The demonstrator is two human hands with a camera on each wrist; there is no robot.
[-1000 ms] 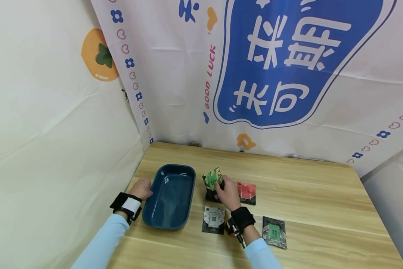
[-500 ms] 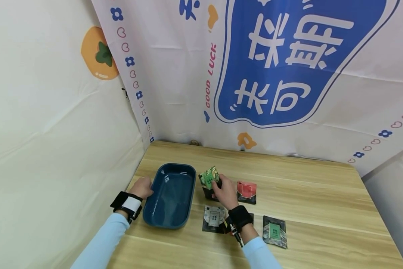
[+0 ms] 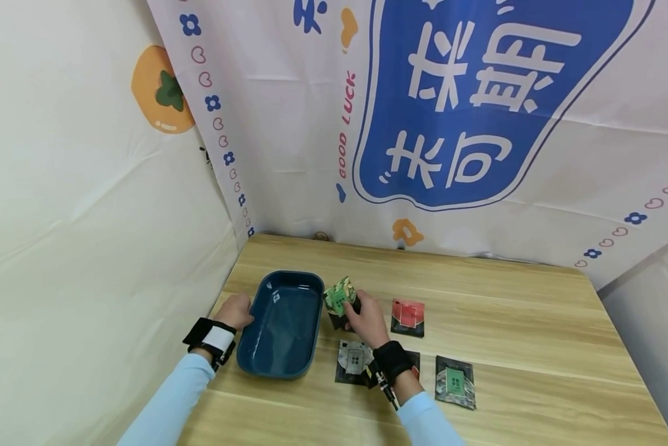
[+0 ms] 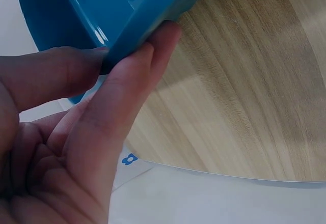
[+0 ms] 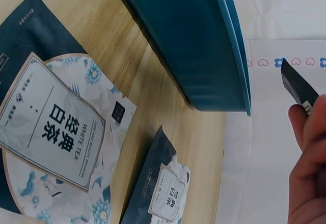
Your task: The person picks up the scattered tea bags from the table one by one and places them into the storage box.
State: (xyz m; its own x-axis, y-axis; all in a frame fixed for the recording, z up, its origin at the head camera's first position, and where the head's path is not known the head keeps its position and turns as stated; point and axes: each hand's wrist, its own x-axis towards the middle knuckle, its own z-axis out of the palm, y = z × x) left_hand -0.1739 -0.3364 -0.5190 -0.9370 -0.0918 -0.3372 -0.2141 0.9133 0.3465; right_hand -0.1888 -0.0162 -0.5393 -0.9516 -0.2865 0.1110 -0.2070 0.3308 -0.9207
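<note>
A dark blue tray (image 3: 306, 286) lies on the left of the wooden table (image 3: 512, 310). My left hand (image 3: 236, 311) grips its left rim; the left wrist view shows thumb and fingers (image 4: 125, 79) pinching the tray rim (image 4: 153, 23). My right hand (image 3: 365, 317) holds a green tea packet (image 3: 339, 295) lifted off the table, just right of the tray's far right edge. In the right wrist view only a dark corner of that packet (image 5: 297, 87) shows above my fingers (image 5: 308, 168), beside the tray wall (image 5: 193, 46).
Flat on the table lie a white-label packet (image 3: 353, 360) (image 5: 51, 127), a dark packet (image 5: 163, 193) close to the tray, a red packet (image 3: 407, 316) and a green-label packet (image 3: 454, 382). Printed cloth (image 3: 451, 124) hangs behind and at left.
My right hand has carried the green packet leftward, closer to the tray's right edge. The left hand has kept its hold on the tray rim.
</note>
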